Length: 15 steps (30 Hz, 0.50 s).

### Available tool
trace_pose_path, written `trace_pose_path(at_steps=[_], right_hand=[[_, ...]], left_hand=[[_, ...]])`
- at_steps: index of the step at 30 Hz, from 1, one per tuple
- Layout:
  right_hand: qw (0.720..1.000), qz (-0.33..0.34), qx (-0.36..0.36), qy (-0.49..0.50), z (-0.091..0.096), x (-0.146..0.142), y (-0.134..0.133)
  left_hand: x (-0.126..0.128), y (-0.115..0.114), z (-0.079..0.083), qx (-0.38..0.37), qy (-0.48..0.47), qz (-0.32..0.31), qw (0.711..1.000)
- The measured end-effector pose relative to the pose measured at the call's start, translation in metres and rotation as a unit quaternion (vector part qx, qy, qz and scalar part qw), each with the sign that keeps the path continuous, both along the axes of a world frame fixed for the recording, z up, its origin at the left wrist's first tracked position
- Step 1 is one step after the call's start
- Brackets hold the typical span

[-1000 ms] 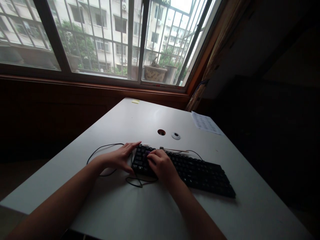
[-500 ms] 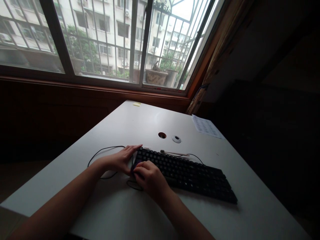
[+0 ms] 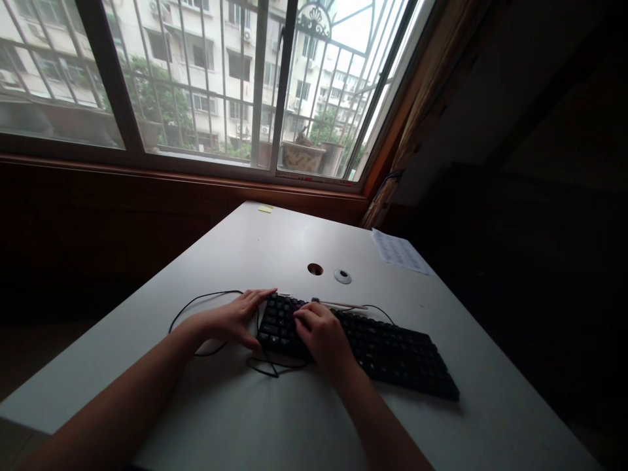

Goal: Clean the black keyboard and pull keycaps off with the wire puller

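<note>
A black computer keyboard [image 3: 392, 348] lies at a slant across the white table. My left hand [image 3: 234, 319] grips its left end, with the fingers stretched to the far corner and the thumb at the near corner. Over the keys left of the middle is my right hand [image 3: 321, 330], its fingers pinched together. A small dark purplish bit shows at those fingertips, too little to name. Near the thumb a black cable [image 3: 267, 367] lies looped on the table, and more of it curves out behind my left wrist.
Behind the keyboard lies a thin brush-like stick [image 3: 343, 305]. Farther back are a round hole [image 3: 315, 269] in the table [image 3: 206, 261] and a ring-shaped cover [image 3: 343, 276]. A printed sheet [image 3: 400, 252] lies at the right edge, a yellow note [image 3: 265, 209] at the far corner.
My right hand has moved rightward and away from me along the keys, from the keyboard's left end. The left hand has stayed there.
</note>
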State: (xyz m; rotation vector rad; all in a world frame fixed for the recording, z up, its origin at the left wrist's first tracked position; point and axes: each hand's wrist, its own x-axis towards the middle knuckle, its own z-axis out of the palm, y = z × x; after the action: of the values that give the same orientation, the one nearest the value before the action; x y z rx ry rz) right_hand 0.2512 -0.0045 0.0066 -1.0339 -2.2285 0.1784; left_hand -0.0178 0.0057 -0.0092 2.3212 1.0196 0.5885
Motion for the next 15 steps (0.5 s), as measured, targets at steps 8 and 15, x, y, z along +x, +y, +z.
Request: trace_pose_path(at_steps=[8, 15], right_hand=[[0.993, 0.120, -0.001, -0.014, -0.003, -0.018, -0.028], [0.999, 0.027, 0.024, -0.008, -0.007, 0.068, -0.035]], left_hand=[[0.001, -0.001, -0.001, 0.014, 0.009, 0.003, 1.000], [0.000, 0.001, -0.003, -0.006, 0.014, 0.003, 1.000]])
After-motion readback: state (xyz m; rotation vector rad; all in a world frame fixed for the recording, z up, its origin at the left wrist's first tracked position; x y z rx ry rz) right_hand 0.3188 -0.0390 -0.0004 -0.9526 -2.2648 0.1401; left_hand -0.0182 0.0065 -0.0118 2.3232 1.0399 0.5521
